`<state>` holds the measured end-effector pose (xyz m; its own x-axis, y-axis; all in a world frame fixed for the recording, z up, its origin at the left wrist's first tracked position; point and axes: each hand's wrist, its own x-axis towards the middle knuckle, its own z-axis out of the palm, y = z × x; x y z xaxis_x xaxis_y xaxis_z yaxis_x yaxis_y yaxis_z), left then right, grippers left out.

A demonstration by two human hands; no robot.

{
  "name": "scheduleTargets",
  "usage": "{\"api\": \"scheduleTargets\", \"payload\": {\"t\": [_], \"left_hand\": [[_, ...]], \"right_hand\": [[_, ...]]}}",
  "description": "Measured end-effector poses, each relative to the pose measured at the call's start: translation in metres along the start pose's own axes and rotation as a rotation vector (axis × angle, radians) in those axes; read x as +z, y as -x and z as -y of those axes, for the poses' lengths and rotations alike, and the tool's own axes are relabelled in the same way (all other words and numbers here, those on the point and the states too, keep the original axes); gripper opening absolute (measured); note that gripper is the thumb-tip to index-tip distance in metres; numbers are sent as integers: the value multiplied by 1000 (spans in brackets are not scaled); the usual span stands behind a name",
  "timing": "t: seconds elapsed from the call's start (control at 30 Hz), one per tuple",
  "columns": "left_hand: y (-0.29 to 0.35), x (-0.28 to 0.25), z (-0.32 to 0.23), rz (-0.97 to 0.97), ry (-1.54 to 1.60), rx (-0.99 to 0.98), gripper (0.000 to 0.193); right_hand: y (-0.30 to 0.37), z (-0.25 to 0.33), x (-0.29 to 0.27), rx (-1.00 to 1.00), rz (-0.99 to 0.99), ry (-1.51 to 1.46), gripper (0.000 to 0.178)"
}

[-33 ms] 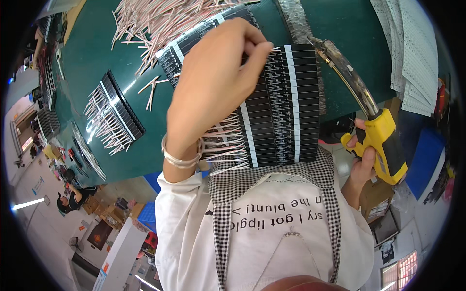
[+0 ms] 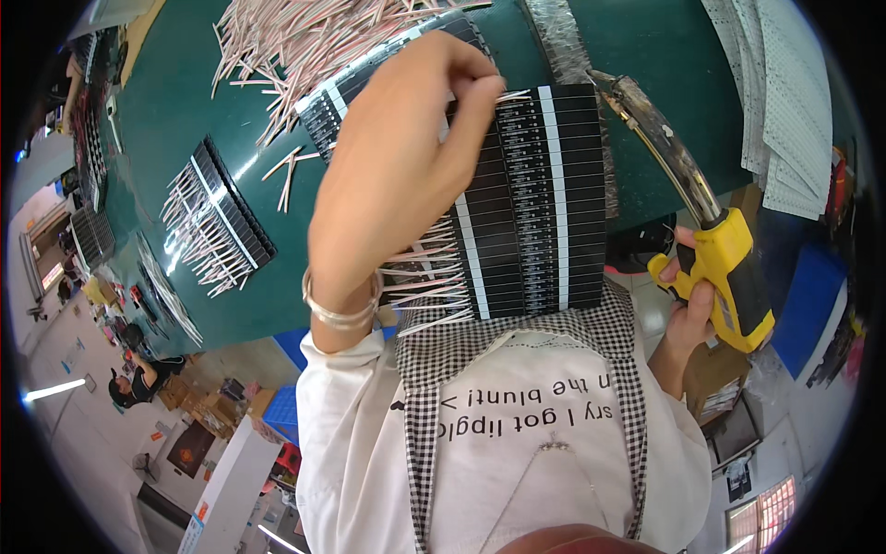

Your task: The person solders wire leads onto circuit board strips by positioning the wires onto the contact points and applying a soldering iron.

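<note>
Wire point(image 2: 518, 95) at left hand point(image 2: 395, 143), soldering gun point(image 2: 727, 254) in right hand point(image 2: 690, 319)

An electronics workshop is indicated by black striped circuit panels point(image 2: 242, 222) and heaped pink-and-white wires point(image 2: 305, 42) on the smooth dark-green table point(image 2: 175, 102), a yellow-and-black soldering gun point(image 2: 731, 277) held at its near edge, and brown cardboard boxes point(image 2: 208, 406) piled beyond its near-left edge.
</note>
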<state>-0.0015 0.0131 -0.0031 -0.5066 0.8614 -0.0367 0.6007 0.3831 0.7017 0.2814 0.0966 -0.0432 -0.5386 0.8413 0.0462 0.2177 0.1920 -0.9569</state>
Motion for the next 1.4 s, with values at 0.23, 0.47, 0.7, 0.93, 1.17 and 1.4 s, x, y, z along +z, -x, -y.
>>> {"api": "scheduleTargets", "payload": {"t": [0.23, 0.47, 0.7, 0.93, 1.17, 1.4], "left_hand": [[22, 2, -12, 115, 387, 129, 20], [25, -17, 6, 53, -301, 255, 18], [29, -18, 15, 17, -497, 193, 15], [18, -13, -5, -96, -205, 203, 12], [5, 13, 0, 27, -98, 211, 15], [1, 14, 0, 54, -58, 91, 18]], "right_hand": [[2, -2, 3, -16, -96, -89, 54], [4, -3, 1, 3, -136, -106, 55], [3, -2, 1, -13, -109, -82, 54], [4, -5, 2, -3, -70, -77, 53], [11, -4, -1, 3, -15, -75, 57], [15, -8, -2, 44, 42, -126, 56]]}}
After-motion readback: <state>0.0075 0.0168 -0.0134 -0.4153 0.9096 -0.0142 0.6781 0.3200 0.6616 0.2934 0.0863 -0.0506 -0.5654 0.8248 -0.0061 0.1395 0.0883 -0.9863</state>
